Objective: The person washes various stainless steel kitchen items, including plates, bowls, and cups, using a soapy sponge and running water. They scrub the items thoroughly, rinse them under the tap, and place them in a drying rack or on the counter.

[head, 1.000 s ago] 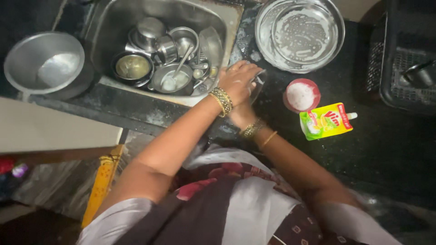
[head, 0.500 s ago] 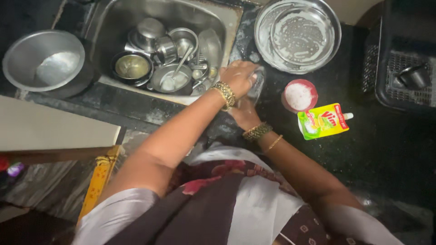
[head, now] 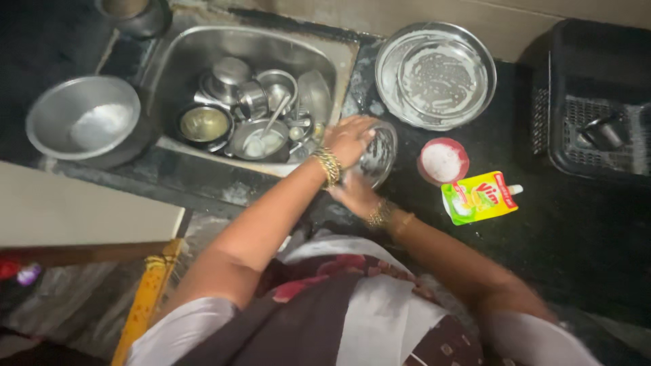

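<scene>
Two hands on one small steel bowl (head: 377, 154), mid-frame by the sink's (head: 203, 51) right edge: right hand (head: 354, 194) cups it underneath, left hand (head: 349, 137) presses on its rim, scrubbing. Best to brace it firmly below, it's soapy and looks slippery.

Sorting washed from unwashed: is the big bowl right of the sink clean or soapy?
Soapy: the big bowl sits upright on the counter, white suds coating its inside.

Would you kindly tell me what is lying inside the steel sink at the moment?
The sink holds a heap of steel dishes: cups, a small bowl and a plate with a spoon. Whatever lies beneath the heap is covered, and the left hand hides its right corner.
</scene>
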